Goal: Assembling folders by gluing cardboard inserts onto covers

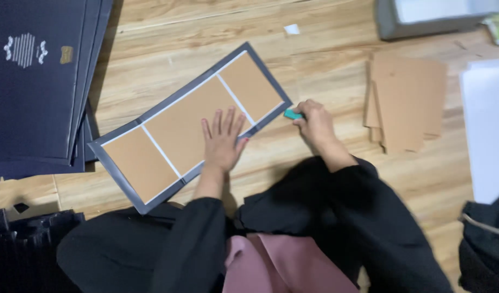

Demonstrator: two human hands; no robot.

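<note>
Bare floor point(325, 65) lies open between dark cover stack point(38, 81) and cardboard pieces point(407, 103).

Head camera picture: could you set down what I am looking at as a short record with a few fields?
Surface: wooden floor
Main piece: dark sheet with three brown cardboard panels on it, lying flat
Left hand: pressed flat, fingers spread, on the middle panel
Right hand: closed on a small teal tool at the sheet's edge
Nearby: loose cardboard pieces at right, stack of dark covers at left
</note>
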